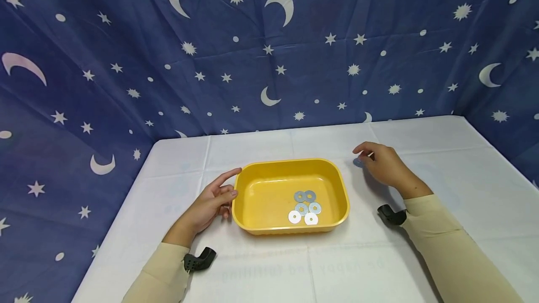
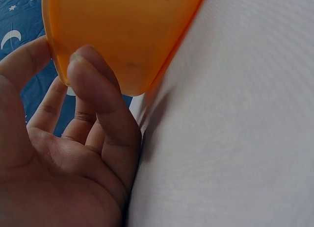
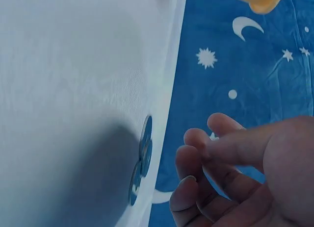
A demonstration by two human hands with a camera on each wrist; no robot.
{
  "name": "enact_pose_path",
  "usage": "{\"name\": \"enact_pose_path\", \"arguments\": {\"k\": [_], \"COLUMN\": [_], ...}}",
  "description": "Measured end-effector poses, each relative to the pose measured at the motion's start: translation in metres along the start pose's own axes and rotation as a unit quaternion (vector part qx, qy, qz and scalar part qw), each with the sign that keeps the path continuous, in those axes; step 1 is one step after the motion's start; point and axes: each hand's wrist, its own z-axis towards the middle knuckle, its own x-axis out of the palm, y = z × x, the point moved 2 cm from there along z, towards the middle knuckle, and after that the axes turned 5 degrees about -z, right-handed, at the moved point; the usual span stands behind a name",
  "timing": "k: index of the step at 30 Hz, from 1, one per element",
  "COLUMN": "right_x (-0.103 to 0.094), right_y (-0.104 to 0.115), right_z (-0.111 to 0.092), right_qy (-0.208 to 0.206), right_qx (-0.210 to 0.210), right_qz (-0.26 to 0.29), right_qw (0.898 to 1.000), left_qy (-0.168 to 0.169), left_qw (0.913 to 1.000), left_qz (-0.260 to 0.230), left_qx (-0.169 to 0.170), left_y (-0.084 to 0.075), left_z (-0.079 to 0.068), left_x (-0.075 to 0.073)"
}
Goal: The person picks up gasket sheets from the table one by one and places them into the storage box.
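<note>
A yellow plastic tray (image 1: 261, 230) stands on the white-covered table, with several flat metal washers (image 1: 311, 219) inside toward its right. My left hand (image 1: 212, 202) is at the tray's left end, index finger extended to the rim and thumb against the end wall. Right of the tray, my right hand (image 1: 381, 165) hovers over loose washers (image 1: 358, 162), its fingers loosely bent. In the right wrist view, three washers (image 3: 146, 158) lie overlapping on the cloth, apart from the fingertips, and nothing shows between thumb and fingers.
White cloth (image 1: 269, 275) with faint lettering covers the table. A dark blue curtain (image 1: 269, 60) with moons and stars hangs behind it and along both sides. Black wrist devices (image 1: 391, 215) are worn at both sleeves.
</note>
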Motion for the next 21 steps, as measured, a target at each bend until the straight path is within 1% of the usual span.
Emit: {"name": "enact_pose_path", "arguments": {"k": [4, 11, 21], "right_x": [-0.002, -0.001, -0.001], "right_y": [-0.008, -0.019, -0.032], "right_z": [0.001, 0.003, 0.004], "right_qy": [-0.006, 0.003, 0.023], "right_qx": [0.015, 0.066, 0.080], "right_qz": [-0.007, -0.006, 0.006], "right_qw": [1.000, 0.998, 0.996], "left_qy": [0.000, 0.000, 0.005], "left_qw": [1.0000, 1.0000, 0.9999], "left_qz": [0.000, 0.000, -0.003], "left_qx": [0.002, 0.002, 0.009], "left_y": [0.000, 0.001, 0.002], "left_z": [0.000, 0.000, 0.001], "left_x": [0.000, -0.001, -0.002]}}
